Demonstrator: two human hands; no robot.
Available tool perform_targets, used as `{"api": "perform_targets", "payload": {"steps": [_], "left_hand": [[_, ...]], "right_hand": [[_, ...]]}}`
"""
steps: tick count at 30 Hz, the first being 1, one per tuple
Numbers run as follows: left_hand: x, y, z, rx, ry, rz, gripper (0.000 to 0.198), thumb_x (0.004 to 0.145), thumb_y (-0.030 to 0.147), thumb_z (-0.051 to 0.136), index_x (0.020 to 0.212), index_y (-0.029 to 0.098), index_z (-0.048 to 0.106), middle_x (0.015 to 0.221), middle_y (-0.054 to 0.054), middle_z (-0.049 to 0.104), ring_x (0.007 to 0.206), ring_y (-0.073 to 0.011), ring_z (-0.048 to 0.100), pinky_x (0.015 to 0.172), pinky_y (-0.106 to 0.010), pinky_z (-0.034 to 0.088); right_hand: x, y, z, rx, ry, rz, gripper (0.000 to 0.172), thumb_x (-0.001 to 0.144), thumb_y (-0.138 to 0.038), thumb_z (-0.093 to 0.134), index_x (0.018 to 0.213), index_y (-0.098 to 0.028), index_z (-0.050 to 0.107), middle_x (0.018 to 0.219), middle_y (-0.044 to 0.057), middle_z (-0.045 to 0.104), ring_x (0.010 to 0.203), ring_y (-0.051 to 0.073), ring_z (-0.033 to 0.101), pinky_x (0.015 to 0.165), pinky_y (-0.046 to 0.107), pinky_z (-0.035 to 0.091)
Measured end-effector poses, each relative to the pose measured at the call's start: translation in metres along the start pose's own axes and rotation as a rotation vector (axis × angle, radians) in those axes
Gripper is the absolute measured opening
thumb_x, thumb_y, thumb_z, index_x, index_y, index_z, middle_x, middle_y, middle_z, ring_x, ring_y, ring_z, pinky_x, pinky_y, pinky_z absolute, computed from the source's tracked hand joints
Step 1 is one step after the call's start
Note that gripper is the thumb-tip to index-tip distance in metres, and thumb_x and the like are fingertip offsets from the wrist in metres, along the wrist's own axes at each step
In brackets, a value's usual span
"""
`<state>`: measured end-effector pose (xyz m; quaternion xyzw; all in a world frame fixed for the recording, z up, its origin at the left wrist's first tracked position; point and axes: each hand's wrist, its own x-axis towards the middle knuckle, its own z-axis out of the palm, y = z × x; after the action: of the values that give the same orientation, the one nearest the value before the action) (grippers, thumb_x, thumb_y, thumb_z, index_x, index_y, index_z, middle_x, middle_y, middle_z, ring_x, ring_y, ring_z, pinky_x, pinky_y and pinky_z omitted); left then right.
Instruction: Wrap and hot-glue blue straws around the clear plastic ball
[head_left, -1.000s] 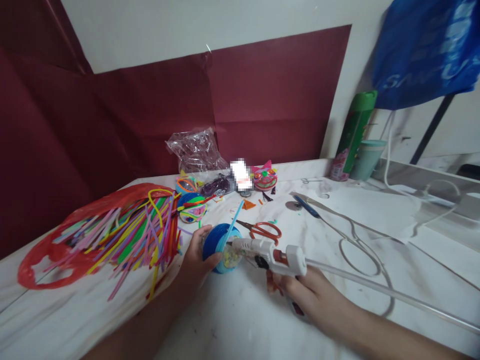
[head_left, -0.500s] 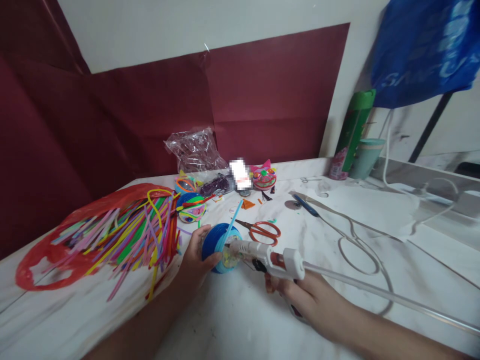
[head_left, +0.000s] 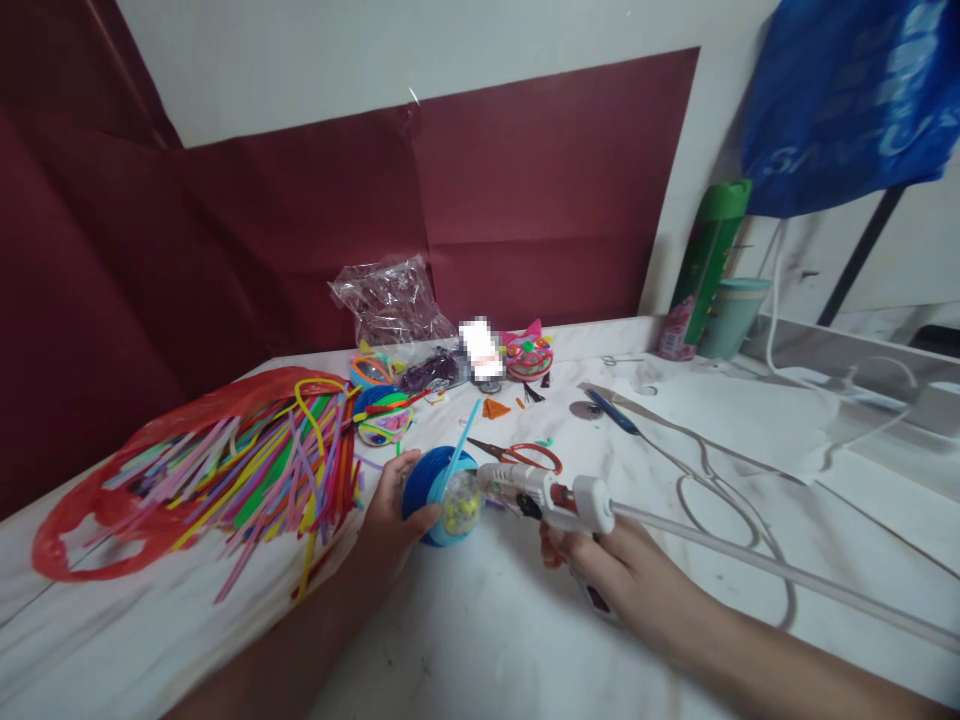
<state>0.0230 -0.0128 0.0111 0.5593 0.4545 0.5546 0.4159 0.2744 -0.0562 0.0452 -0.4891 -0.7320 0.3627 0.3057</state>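
My left hand (head_left: 391, 515) is closed around a clear ball (head_left: 461, 505) wrapped partly in dark and light blue pipe cleaner, with yellowish bits showing through its bare side. A loose light blue pipe cleaner end (head_left: 467, 430) sticks up from the wrapping. In my right hand (head_left: 634, 575) is a white hot glue gun (head_left: 551, 497), gripped by its handle. A long clear glue stick (head_left: 720, 547) runs out of its back. The nozzle points at the ball's right side; I cannot tell whether it touches. Orange-handled scissors (head_left: 536, 457) lie just behind the gun.
To the left, many coloured pipe cleaners (head_left: 262, 470) spill from a red plastic bag (head_left: 67, 545). Decorated balls (head_left: 382, 415) and a pink cat-faced ball (head_left: 529, 352) stand behind. A blue-handled cutter (head_left: 611, 411), a looping cable (head_left: 694, 500) and a green can (head_left: 712, 260) are at the right.
The glue gun and my right hand have shifted slightly right, drawing the nozzle from over the ball to its right edge. More of the clear side shows. My left hand stays nearly still.
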Motion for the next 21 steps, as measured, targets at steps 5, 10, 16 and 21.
{"api": "perform_targets", "payload": {"steps": [5,10,16,21], "left_hand": [[0.0010,-0.0011,0.0003,-0.015,-0.020,0.012,0.069,0.060,0.043,0.076,0.118,0.020,0.046,0.116,-0.010,0.057,0.105,-0.0297,0.055,0.085,-0.037,0.045],[0.0000,0.0011,0.0016,-0.004,-0.029,0.013,0.068,0.061,0.044,0.075,0.118,0.020,0.046,0.116,-0.010,0.057,0.104,-0.0291,0.055,0.084,-0.037,0.045],[-0.0003,-0.0002,0.0007,-0.010,0.004,-0.012,0.069,0.059,0.042,0.077,0.117,0.020,0.047,0.118,-0.010,0.056,0.107,-0.0303,0.054,0.085,-0.038,0.044],[0.0000,0.0001,0.0009,0.004,0.006,-0.005,0.069,0.059,0.042,0.077,0.118,0.020,0.047,0.118,-0.010,0.056,0.108,-0.0295,0.054,0.086,-0.037,0.043]], "right_hand": [[-0.0005,-0.0004,0.0017,0.090,-0.060,-0.067,0.026,0.082,-0.032,0.035,0.072,-0.020,0.056,0.070,0.002,0.057,0.065,0.017,0.053,0.061,0.027,0.045],[-0.0014,-0.0022,0.0018,0.066,-0.051,-0.095,0.028,0.082,-0.032,0.034,0.071,-0.020,0.056,0.071,0.003,0.057,0.067,0.017,0.053,0.063,0.027,0.045],[0.0003,-0.0039,-0.0004,0.053,-0.013,-0.023,0.028,0.081,-0.032,0.034,0.072,-0.019,0.056,0.072,0.004,0.059,0.071,0.019,0.055,0.065,0.029,0.046],[-0.0005,-0.0023,0.0010,0.047,-0.043,-0.079,0.028,0.083,-0.032,0.033,0.073,-0.020,0.057,0.071,0.003,0.058,0.068,0.018,0.054,0.064,0.027,0.045]]}}
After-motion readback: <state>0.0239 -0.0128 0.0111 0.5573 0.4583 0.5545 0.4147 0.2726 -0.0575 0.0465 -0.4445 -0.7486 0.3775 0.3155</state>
